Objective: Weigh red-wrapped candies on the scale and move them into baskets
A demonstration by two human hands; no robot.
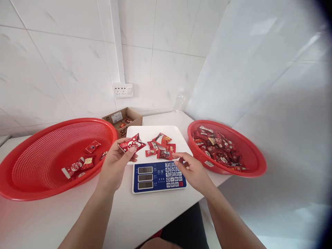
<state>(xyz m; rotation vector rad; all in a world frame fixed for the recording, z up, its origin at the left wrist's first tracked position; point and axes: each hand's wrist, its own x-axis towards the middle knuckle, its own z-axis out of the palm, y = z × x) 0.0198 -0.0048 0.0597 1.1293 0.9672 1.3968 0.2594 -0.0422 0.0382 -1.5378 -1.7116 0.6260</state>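
My left hand (pixel 114 162) is closed round a red snack packet (pixel 132 143) with white lettering, raised over the left side of the white scale pan (pixel 137 132). Several small red packets lie in a loose group on the pan. Among them is a dark red packet (pixel 165 154) with a round black mark, near the pan's front edge. My right hand (pixel 190 169) has its thumb and index finger at the right end of this packet, seemingly pinching it. Below the pan is the scale's blue panel (pixel 158 186), with keys and three displays, partly covered by my right fingers.
A large red basket (pixel 52 129) on the left holds a few packets. Another red basket (pixel 252 162) on the right holds a heap of them. Behind the left basket stands an open cardboard box (pixel 136 119). A socket (pixel 122 90) is on the tiled wall.
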